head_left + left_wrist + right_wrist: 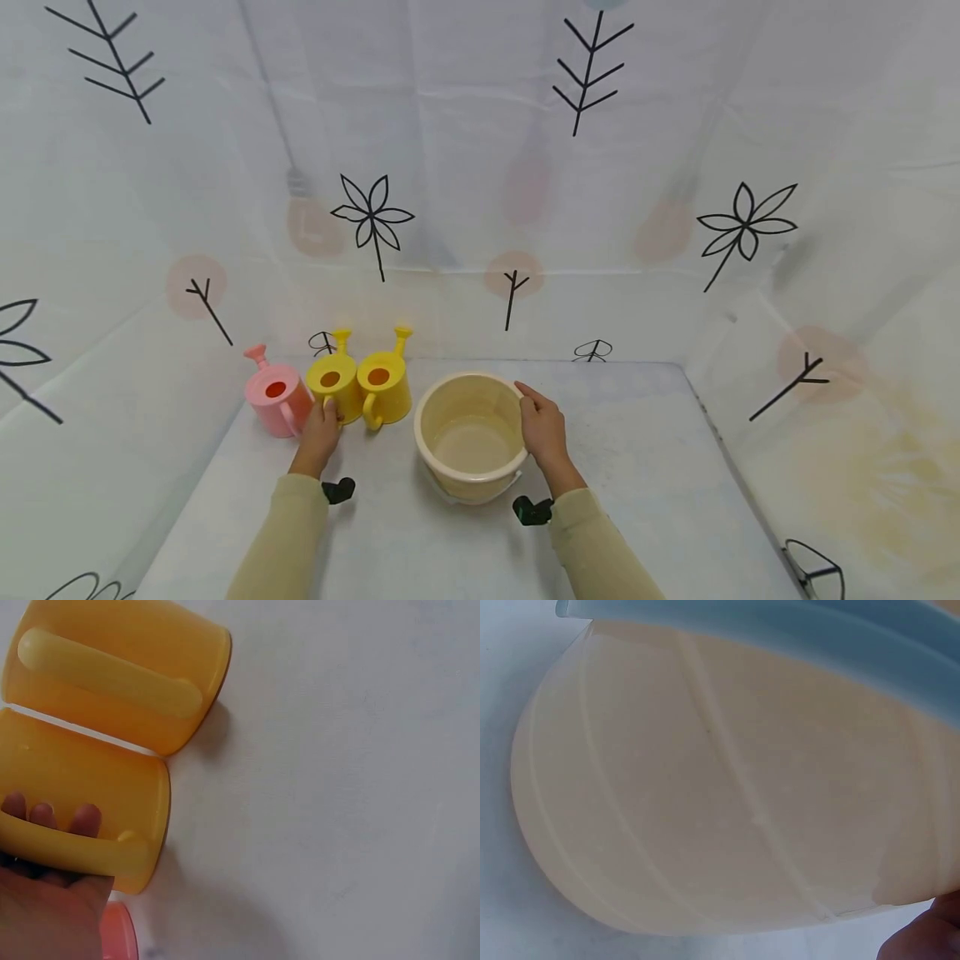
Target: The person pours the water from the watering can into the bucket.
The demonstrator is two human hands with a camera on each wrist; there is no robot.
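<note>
My left hand (321, 429) grips the handle of the middle yellow watering can (347, 393). In the left wrist view, fingertips (86, 820) show through that can's handle (90, 853). A second yellow watering can (392, 392) stands close beside it on the right. To the left is a pink watering can (279, 407), just past the left hand. My right hand (543, 429) holds the right side of a cream bucket (472, 478) at its rim. The right wrist view shows the bucket's ridged wall (705, 787), with a smooth pale band (780, 637) crossing it.
All the cans and the bucket are on a white table (630, 475). White fabric (465, 125) printed with plant drawings hangs behind and along both sides. The bucket's handle (457, 501) hangs low at its near side. A dark strap mount (532, 511) sticks out from the right wrist.
</note>
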